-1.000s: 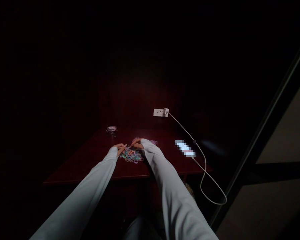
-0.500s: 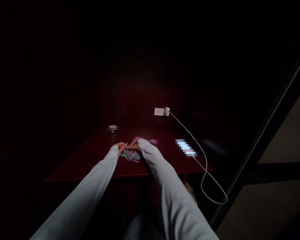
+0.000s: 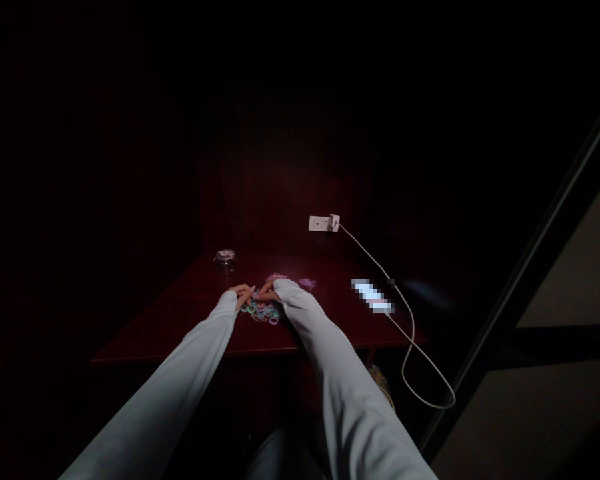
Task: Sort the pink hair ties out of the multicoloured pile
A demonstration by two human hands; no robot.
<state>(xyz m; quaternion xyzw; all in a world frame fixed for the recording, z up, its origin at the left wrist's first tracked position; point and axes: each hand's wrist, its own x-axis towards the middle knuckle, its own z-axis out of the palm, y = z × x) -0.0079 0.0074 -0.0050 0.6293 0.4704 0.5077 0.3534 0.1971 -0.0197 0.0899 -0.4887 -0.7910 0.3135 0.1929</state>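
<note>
Head view: both hands at a pile of bands (image 3: pixel 263 312) on the table (image 3: pixel 200 337).
Left hand (image 3: pixel 243 293) and right hand (image 3: pixel 269 291) have fingers curled; their grip is unclear.

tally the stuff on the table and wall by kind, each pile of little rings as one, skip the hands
Ring piles: 3 (mixed-colour pile, pink pile, purple pile)
Lidded jar: 1
Lit device, blurred: 1
White cable: 1
Charger plug: 1
Wall socket panel: 1
Total: 8
</note>
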